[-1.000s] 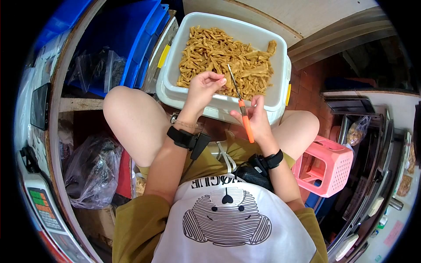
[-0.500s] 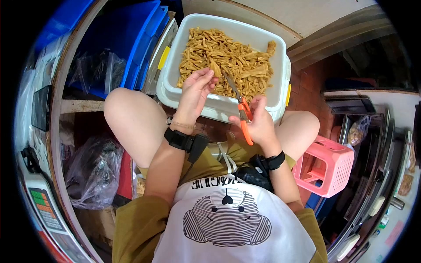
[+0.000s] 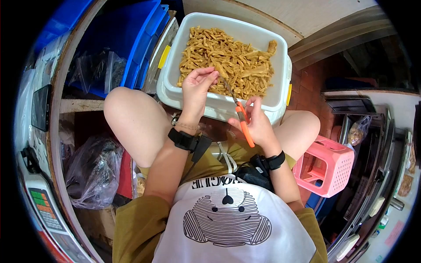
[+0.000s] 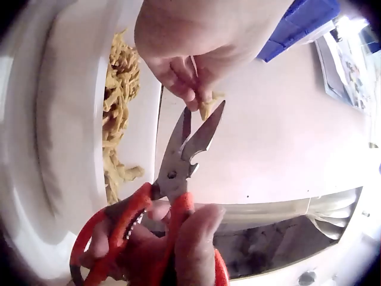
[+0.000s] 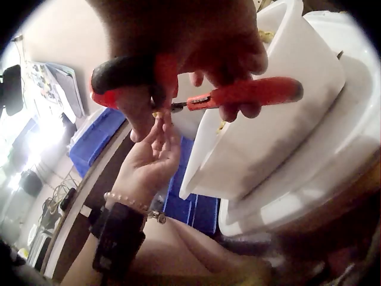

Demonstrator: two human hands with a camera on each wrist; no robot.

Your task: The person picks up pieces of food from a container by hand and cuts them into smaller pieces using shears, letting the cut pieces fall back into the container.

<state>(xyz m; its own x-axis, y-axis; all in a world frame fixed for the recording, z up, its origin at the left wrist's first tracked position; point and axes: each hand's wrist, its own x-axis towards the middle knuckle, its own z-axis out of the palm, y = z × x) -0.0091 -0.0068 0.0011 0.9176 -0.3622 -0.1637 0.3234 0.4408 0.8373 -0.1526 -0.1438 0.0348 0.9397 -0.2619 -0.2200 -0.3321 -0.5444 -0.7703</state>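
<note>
Snipping seems under way: the left hand point(image 3: 195, 93) pinches a strip point(image 3: 221, 70) at the near side of the tub point(image 3: 280, 79), the right hand point(image 3: 259, 126) grips scissors point(image 3: 240, 112), blades point(image 4: 203, 132) parted beside it, and closing them calls for clear fingertips.

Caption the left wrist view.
Right hand grips open orange-handled metal scissors, tips near a small tan piece pinched by the left hand.

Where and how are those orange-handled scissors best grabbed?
Probably by the orange handles, from the wearer's right, as the right hand does: their loops take fingers, and the open, pointed blades face the other way, towards the left hand.
</note>
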